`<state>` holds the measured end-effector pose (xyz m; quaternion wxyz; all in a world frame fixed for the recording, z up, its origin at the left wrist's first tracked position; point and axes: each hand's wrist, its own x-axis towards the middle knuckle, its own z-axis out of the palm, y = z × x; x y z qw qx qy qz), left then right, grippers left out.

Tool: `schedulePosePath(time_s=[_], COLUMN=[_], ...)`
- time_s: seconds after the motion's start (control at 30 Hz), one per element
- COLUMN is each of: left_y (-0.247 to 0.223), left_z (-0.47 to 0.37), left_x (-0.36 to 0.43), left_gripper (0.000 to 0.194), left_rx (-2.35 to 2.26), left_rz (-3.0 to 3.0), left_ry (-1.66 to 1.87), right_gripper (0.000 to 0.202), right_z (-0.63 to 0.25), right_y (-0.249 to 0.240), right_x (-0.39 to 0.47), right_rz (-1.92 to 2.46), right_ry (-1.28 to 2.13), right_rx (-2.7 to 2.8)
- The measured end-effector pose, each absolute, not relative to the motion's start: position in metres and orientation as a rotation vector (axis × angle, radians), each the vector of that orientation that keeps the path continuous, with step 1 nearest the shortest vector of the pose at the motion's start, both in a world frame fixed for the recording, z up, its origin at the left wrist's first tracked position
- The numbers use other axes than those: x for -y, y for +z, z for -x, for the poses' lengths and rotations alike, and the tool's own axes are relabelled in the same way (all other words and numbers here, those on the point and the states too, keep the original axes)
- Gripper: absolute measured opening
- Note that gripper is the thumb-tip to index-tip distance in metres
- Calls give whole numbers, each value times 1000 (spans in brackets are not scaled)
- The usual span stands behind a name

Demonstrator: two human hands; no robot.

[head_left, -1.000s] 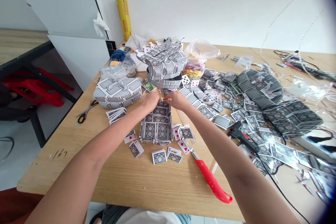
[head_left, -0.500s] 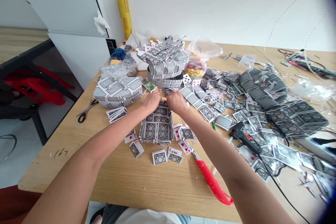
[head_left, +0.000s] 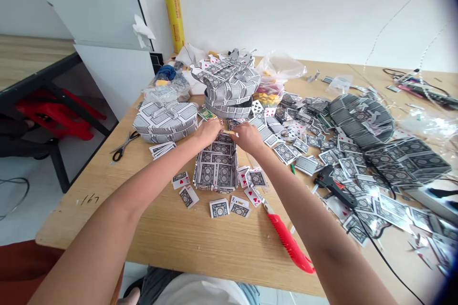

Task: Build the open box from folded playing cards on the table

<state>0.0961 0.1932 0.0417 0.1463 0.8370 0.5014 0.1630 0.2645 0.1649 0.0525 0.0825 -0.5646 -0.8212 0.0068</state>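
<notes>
A long, open box made of playing cards (head_left: 216, 171) lies in front of me on the table, its patterned card backs showing inside. My left hand (head_left: 210, 131) is at the far left corner of the box, its fingers closed on the far rim. At the far right corner, my right hand (head_left: 248, 136) pinches the same rim between thumb and fingers. The fingertips partly hide that end. Beyond the hands stands a stack of rounded card boxes (head_left: 232, 86). A small green card pack (head_left: 206, 114) lies just past my left hand.
A red-handled knife (head_left: 289, 243) lies right of the box, near loose cards (head_left: 219, 208). Further right are a black glue gun (head_left: 334, 186) with a cord and many scattered cards. Scissors (head_left: 124, 147) and a lidded card box (head_left: 165, 121) are at left.
My right hand has shifted slightly right along the far rim, and its thumb and fingers show more clearly. My left hand stays at its corner. The whole view has shifted a little.
</notes>
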Motion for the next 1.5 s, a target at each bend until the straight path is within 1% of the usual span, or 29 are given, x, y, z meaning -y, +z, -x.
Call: schedulePosePath(time_s=[0.1,0.17,0.27,0.3,0.33,0.4,0.43,0.5,0.53,0.63,0.67,0.77,0.9,1.0,1.13,1.27,1.37,1.43,1.5], left_y=[64,76,82,82,82,83,84,86,86,79,73,54,39,41,48,45,39,35,33], left_z=[-87,-79,-68,-65,-63,-59,-58,-56,-55,-50,-48,-43,-39,-34,-24,-23,-27,-29,-28], left_x=[-171,-141,-87,-71,-58,-37,-30,-20,-15,-1,4,13,12,4,-10,-13,-10,-9,-8], left_gripper=[23,36,56,60,57,54,54,51,48,28,25,30,29,28,25,19,17,17,19], left_rx=[-1458,-1436,-1381,-1348,-1232,-1043,-970,-873,-835,-747,-741,-812,-895,-809,-694,-553,-460,-428,-421], left_rz=[-2146,-1943,-1679,-1550,-1182,-636,-450,-290,-279,-391,-449,-520,-535,-600,-561,-458,-326,-248,-218], left_ry=[699,830,923,950,1003,1031,1039,1062,1081,1150,1175,1230,1244,1206,1134,1179,1189,1187,1178], right_gripper=[32,36,28,30,32,32,29,24,23,19,18,24,26,24,19,14,14,19,28], right_z=[-262,-251,-224,-216,-208,-197,-195,-193,-193,-196,-196,-194,-194,-197,-199,-196,-188,-183,-179], right_y=[74,85,90,88,85,77,73,64,59,48,44,37,38,43,47,42,38,37,39], right_x=[-130,-93,-34,-19,-7,6,8,7,6,5,6,11,10,5,1,5,7,7,5], right_rz=[1614,1507,1071,1009,1005,1018,1025,1031,1047,1153,1188,1245,1238,1219,1221,1297,1257,1205,1153], right_ry=[23,43,300,314,321,356,393,486,524,581,587,575,507,513,619,701,682,621,542], right_rx=[2318,2245,2104,2106,2109,2084,2052,1948,1882,1690,1640,1580,1763,1853,1834,1714,1678,1756,1876])
